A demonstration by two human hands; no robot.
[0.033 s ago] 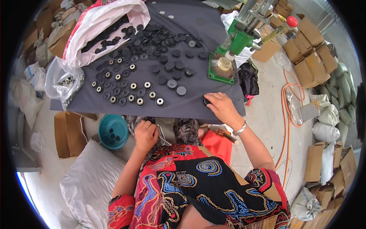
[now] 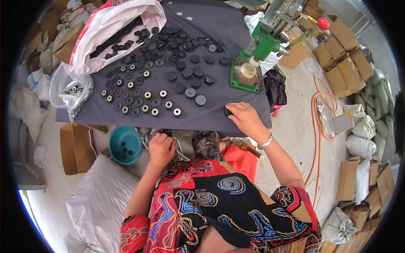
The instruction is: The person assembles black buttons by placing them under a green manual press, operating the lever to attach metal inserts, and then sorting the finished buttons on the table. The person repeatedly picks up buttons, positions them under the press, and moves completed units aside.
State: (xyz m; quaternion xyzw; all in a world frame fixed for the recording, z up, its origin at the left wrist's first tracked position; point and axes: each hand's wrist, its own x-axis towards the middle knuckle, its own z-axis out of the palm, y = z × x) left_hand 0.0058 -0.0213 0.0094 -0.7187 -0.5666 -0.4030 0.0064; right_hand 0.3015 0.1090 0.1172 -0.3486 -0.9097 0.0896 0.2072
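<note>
My right hand [image 2: 244, 118] lies on the table's near right corner, its fingers bent over a black round cap [image 2: 228, 112] that is mostly hidden. Down at my knee, my left hand [image 2: 162, 149] is curled closed; whether anything is inside it is hidden. In front of the hands are several black discs with metal bearings [image 2: 176, 112] set in them, toward the left. Plain black caps [image 2: 200, 100] lie spread out in the middle. Beyond them a heap of black caps [image 2: 168, 46] spills from a white and pink sack [image 2: 122, 19].
A green hand press [image 2: 249, 74] with a red-knobbed lever [image 2: 323, 23] stands at the table's right edge. Small metal parts fill a clear tub [image 2: 59, 90] at the left edge. A teal basin [image 2: 118, 154] is on the floor, and an orange hose [image 2: 314, 126] runs at right.
</note>
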